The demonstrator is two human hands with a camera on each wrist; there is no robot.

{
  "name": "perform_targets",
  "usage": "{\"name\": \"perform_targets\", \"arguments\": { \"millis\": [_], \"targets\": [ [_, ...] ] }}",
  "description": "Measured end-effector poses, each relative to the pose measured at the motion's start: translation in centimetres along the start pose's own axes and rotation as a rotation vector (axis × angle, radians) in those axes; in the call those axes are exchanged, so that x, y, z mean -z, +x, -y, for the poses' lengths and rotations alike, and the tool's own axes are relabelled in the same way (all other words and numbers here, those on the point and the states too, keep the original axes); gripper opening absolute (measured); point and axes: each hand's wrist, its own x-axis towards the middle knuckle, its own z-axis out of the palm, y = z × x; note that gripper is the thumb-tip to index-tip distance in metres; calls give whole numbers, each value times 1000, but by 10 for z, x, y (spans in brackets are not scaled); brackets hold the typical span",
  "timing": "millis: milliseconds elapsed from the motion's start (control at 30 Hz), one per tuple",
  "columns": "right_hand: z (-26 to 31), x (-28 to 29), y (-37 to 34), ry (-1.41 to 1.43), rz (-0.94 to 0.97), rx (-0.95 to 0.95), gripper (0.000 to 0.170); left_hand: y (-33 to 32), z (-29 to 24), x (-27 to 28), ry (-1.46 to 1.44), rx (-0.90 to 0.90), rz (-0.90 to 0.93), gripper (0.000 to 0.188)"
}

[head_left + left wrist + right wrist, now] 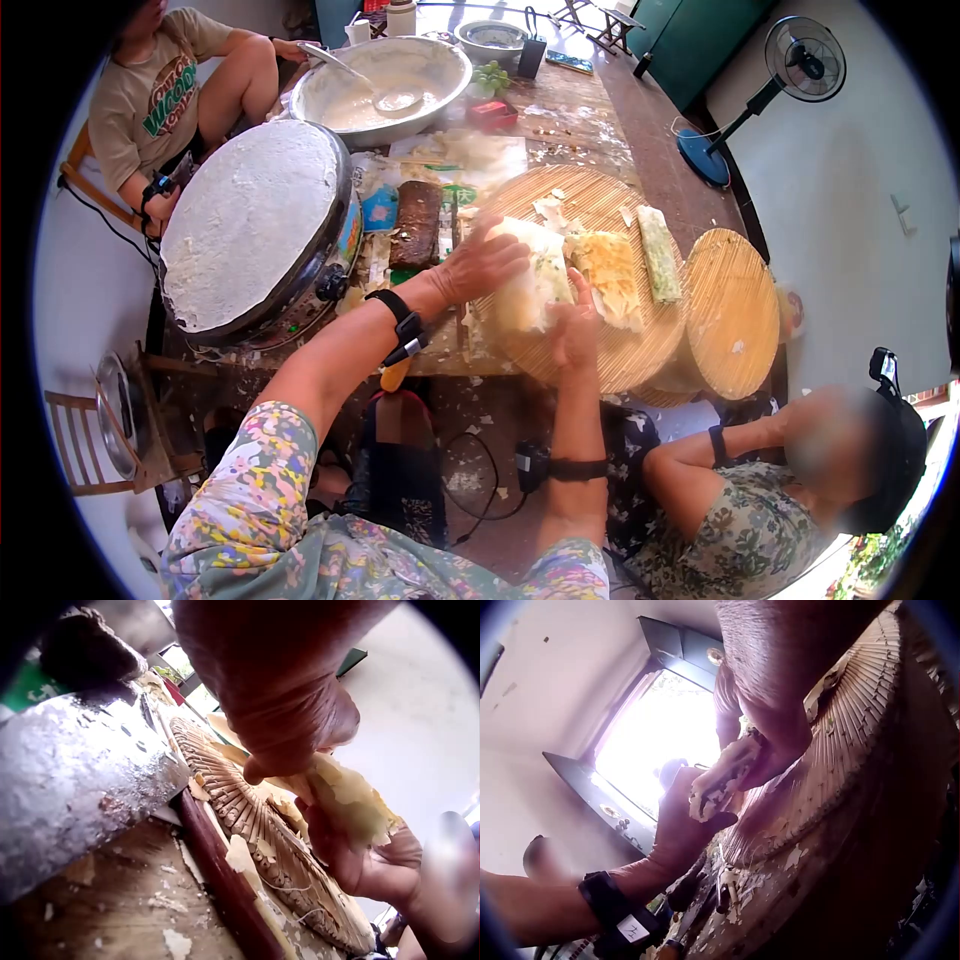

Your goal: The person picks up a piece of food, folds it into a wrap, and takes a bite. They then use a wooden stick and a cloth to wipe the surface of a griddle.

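A thin folded pancake [530, 285] with greenish filling is between both hands, over a round slatted mat [560, 360]. My left hand [485, 265] grips its left side, with the thumb and fingers at its edge in the left wrist view. The right hand [573, 330] holds its near right side, fingers up against it. In the right wrist view, the folded pancake's end [724, 780] shows filling between its layers. A golden folded pancake [608, 275] and a narrow pale green-flecked roll [658, 255] lie on the mat, right of the hands.
At left stands a round griddle [255, 230] covered with a white sheet of batter. Behind it is a batter basin [440, 85] with a ladle [345, 68]. A dark brown block [415, 225] lies left of the mat. A wide metal blade [82, 795] lies beside the mat. Another person [770, 470] sits at right.
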Motion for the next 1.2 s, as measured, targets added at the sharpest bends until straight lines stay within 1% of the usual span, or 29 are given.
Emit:
{"name": "perform_targets", "arguments": {
  "millis": [100, 167, 300, 367, 467, 567, 667, 800, 900, 1000, 1100, 1200],
  "targets": [
    [-7, 0, -2, 6, -50, 61, 73, -1, -1, -3, -19, -9, 36, 13],
    [-11, 4, -1, -13, -75, 58, 73, -1, 1, -4, -46, -7, 61, 16],
    [-15, 2, 1, 13, -131, 85, 73, 4, 6, 0, -137, -34, 129, 26],
    [-20, 7, 2, -9, -140, 90, 73, 5, 9, 2, -166, -34, 184, 31],
    [-18, -3, -3, -57, -175, 112, 72, 5, 16, 6, -199, -50, 225, 34],
    [-23, -9, -4, -93, -211, 159, 71, 2, 16, 10, -234, 80, 223, 34],
    [-34, -3, 0, -122, -250, 184, 70, -1, 8, 14, -221, 266, 124, 34],
    [-39, -2, 1, -131, -275, 162, 66, -3, -7, 20, -203, 713, 319, 34],
    [-40, -1, 0, -99, -286, 180, 61, 1, -14, 20, -294, 960, 603, 33],
    [-38, -9, -6, -78, -352, 176, 55, -6, -16, 9, -438, 1004, 542, 33],
    [-37, -15, -9, -189, -386, 199, 51, -5, -19, 5, -512, 1093, 494, 38],
    [-28, -17, -15, -477, -423, 228, 47, -10, -20, -6, -524, 1147, 447, 41]
  ]
}}
